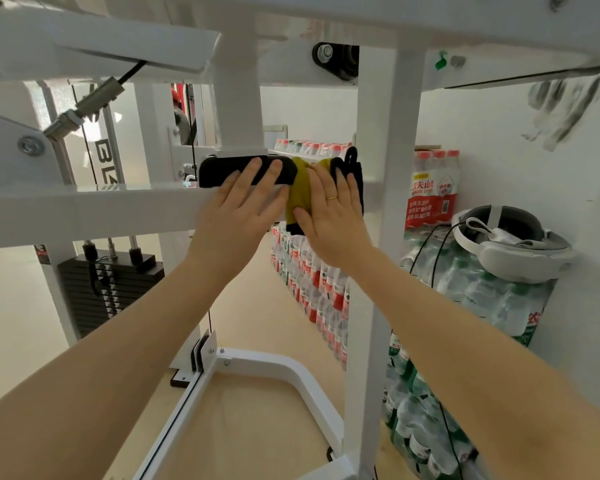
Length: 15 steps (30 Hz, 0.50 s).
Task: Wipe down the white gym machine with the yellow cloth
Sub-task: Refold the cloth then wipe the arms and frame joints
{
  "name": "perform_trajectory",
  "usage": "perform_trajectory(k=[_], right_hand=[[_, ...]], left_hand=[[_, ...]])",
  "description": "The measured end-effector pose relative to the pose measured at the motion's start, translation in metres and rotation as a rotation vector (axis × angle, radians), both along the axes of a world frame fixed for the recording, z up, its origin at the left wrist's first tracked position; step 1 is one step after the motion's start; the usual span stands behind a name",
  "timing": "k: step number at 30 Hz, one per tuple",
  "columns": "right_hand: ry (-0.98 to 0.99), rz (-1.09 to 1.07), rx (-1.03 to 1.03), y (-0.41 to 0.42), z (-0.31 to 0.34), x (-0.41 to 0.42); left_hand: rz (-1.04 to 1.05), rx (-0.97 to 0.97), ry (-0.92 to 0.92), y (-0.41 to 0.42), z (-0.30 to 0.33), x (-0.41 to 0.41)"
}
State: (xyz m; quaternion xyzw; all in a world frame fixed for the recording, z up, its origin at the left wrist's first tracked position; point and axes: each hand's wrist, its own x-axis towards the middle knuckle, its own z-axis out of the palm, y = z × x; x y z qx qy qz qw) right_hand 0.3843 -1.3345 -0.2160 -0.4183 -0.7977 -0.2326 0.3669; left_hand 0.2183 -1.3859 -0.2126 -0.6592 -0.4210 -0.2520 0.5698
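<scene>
Both forearms reach up to the white crossbar (118,209): left hand (236,209) flat, fingers straight, on the black pad (222,169) — right hand (329,216) presses the yellow cloth (300,188) beside that pad, fingers extended. Pressed rather than gripped, the cloth could slip off the crossbar mid-wipe.

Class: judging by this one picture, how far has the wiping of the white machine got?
Done: cannot tell; no wiped patch shows. In hand: the right hand presses the yellow cloth flat against the white crossbar, while the left hand rests on the black pad. Left: probably the uprights and base frame.
</scene>
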Motion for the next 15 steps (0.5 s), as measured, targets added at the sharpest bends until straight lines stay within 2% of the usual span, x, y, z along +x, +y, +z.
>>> perform_trajectory(k=[3,6,9,12,15], right_hand=[[-0.074,-0.105,0.01,0.01,-0.003,0.033],[0.017,-0.223,-0.021,0.01,-0.008,0.041],[0.174,-0.175,-0.137,-0.002,-0.007,0.009],[0.134,-0.063,-0.098,-0.019,-0.014,-0.023],[0.038,-0.064,-0.081,-0.016,-0.008,-0.009]], left_hand=[[-0.003,-0.055,-0.025,-0.005,0.001,0.003],[0.013,-0.117,-0.054,-0.012,0.005,0.007],[-0.005,-0.162,-0.093,-0.027,0.001,0.001],[0.029,-0.153,-0.085,-0.041,-0.014,-0.019],[0.074,-0.152,-0.061,-0.044,-0.017,-0.023]])
